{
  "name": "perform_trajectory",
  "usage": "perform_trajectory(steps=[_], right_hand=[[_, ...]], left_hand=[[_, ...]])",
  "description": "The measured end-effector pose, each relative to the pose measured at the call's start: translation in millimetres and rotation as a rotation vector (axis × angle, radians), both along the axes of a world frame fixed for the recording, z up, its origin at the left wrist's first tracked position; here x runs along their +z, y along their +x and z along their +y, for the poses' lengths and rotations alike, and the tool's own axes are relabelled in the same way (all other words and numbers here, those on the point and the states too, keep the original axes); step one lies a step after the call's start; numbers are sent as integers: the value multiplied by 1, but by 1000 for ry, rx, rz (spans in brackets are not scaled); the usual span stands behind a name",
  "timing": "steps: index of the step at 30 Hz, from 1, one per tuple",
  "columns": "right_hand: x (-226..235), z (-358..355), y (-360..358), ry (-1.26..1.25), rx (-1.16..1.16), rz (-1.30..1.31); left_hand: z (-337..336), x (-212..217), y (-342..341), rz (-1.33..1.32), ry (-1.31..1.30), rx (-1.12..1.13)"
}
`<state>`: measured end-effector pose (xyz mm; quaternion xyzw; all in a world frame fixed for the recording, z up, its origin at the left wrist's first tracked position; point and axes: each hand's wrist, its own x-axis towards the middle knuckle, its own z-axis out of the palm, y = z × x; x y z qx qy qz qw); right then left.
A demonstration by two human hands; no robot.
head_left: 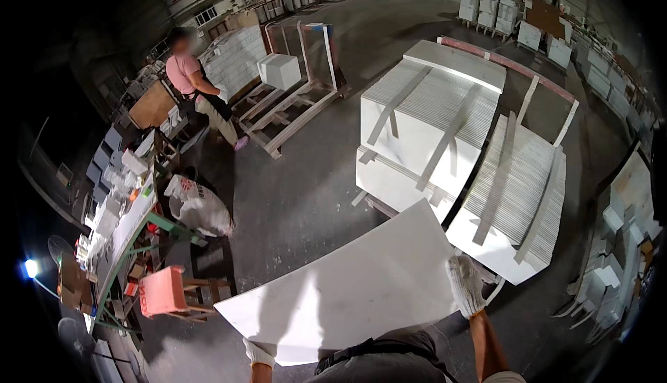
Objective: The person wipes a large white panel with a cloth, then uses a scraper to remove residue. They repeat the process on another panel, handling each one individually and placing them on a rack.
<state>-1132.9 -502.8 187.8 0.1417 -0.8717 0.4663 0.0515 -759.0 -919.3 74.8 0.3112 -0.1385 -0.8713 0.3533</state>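
A large, flat white stone slab [368, 265] lies across the front of my body, tilted, with its right end higher in the picture. My gloved right hand [465, 284] grips the slab's right edge. Down at its lower left edge, my gloved left hand [258, 352] is closed on the slab, its fingers partly hidden. Just beyond the slab's right end stand two strapped stacks of white slabs, a taller one [410, 133] and a lower one [511, 195] next to it.
A cluttered green-framed workbench [139, 223] runs along the left, with a stool under a pink cover [163, 291] and a white sack [198, 206] beside it. A person in pink [184, 70] stands by a wooden rack [292, 112]. More white pieces [604, 272] stand at right.
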Motion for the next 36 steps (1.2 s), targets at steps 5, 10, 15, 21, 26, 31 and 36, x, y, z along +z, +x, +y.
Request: perform_trajectory(steps=[5, 10, 15, 21, 26, 31, 36], right_hand=[[-34, -109, -109, -25, 143, 126], [24, -194, -193, 236, 237, 346], [23, -274, -263, 98, 197, 64], [25, -380, -331, 98, 104, -166], [61, -470, -377, 29, -59, -312], [68, -511, -409, -18, -215, -430], [63, -548, -456, -18, -306, -491]], left_hand=[[-95, -12, -31, -24, -366, -192], [-154, -10, -110, -114, -120, 3], [-226, -18, -186, -155, -57, 40], [-359, -21, -320, -141, -48, -48], [-478, -15, -431, -157, -61, -184], [-588, 0, -506, -218, -102, -271], [-673, -8, -578, -257, -133, -346]])
